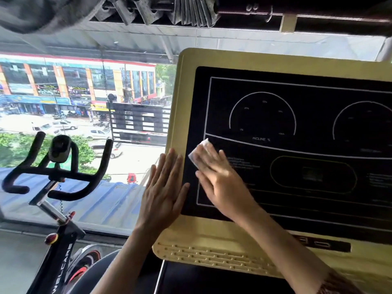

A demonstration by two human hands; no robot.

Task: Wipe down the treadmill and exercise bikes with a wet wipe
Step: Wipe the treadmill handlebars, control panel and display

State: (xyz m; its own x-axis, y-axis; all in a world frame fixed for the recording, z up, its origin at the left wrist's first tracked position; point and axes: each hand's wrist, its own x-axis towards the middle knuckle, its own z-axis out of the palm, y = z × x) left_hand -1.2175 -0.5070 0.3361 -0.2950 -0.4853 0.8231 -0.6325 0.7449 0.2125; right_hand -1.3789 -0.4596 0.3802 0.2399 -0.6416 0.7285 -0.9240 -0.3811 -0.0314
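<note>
So the right hand (220, 183) is laid flat with its fingers spread on top of the white wet wipe (199, 151), pressing it onto the lower left part of the treadmill console's black display panel (297, 81), just under the "INCLINE %" dial. The left hand (164, 192) is fully open too, palm down, fingers straight and together, resting on the beige console frame (191, 60) right along its left edge and holding nothing. Off to the left a black exercise bike (61, 240) stands by the window (74, 92), well apart from both hands.
</note>
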